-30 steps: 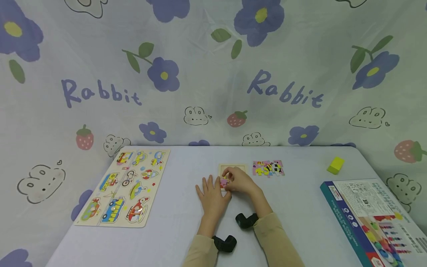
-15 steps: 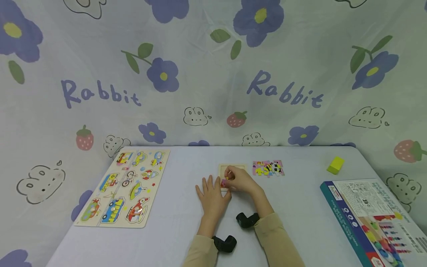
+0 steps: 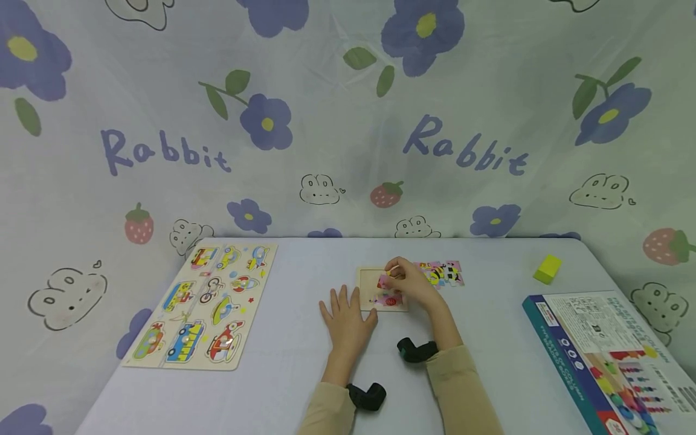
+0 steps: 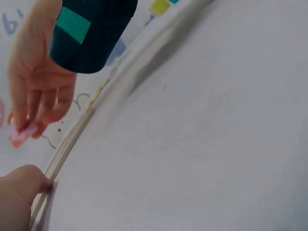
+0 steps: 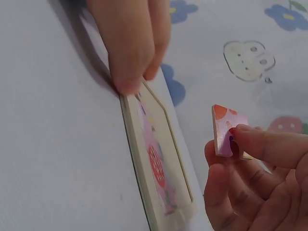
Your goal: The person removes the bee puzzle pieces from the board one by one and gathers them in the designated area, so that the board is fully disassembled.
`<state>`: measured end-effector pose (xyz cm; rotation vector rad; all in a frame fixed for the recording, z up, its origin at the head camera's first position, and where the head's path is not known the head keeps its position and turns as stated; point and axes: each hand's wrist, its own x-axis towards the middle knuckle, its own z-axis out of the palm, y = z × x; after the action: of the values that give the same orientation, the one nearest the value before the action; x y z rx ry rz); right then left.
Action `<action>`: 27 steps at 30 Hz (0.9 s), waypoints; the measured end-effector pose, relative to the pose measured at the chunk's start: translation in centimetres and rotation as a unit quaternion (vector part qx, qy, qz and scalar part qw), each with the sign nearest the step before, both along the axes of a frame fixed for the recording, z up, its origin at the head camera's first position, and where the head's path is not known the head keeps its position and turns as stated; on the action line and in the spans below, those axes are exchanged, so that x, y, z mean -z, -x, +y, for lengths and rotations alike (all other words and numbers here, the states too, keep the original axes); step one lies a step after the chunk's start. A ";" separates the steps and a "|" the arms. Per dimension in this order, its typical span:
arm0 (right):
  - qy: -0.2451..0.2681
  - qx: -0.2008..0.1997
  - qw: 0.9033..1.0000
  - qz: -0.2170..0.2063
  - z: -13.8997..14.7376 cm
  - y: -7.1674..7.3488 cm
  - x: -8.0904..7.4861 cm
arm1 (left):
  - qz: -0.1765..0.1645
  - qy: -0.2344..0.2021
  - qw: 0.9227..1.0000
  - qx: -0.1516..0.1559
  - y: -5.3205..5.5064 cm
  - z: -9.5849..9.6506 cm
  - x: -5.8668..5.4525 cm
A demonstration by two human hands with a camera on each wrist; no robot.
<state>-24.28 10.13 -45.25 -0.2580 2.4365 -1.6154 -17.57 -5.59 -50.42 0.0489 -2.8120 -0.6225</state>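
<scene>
A small wooden puzzle tray (image 3: pixel 367 279) lies near the table's middle, with pink puzzle pieces (image 3: pixel 390 300) along its near side. My left hand (image 3: pixel 346 329) lies spread with straight fingers at the tray's left. Its thumb (image 4: pixel 30 182) touches the tray's edge. Over the tray's right part, my right hand (image 3: pixel 415 286) pinches a pink puzzle piece (image 5: pixel 223 129) with an orange corner between thumb and fingers. In the right wrist view this piece is tilted and held clear of the tray. Joined pink, yellow and black puzzle pieces (image 3: pixel 451 273) lie just beyond, partly hidden by my right hand.
A large vehicle puzzle board (image 3: pixel 212 305) covers the table's left side. On the right are a yellow block (image 3: pixel 547 269) and a printed box (image 3: pixel 592 356). A patterned cloth (image 3: pixel 348 133) hangs behind the table's far edge.
My right hand has moved right and away from me, lifting the pink puzzle piece and uncovering the pieces along the tray's near side. My left hand stays in place.
</scene>
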 end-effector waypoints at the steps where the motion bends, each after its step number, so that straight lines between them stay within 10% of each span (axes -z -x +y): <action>1: 0.005 0.006 1.000 -0.009 0.3 0.1 0.1 | 0.000 0.000 1.000 0.000 0.0 0.0 0.0; 27: 0.029 0.068 0.995 -0.062 6.7 0.6 1.6 | 0.009 -0.020 1.000 0.005 -0.1 0.1 -0.2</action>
<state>-24.92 16.80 -46.81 0.0011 2.3632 -1.7042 -17.47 -5.48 -50.27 0.0360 -2.7846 -0.6772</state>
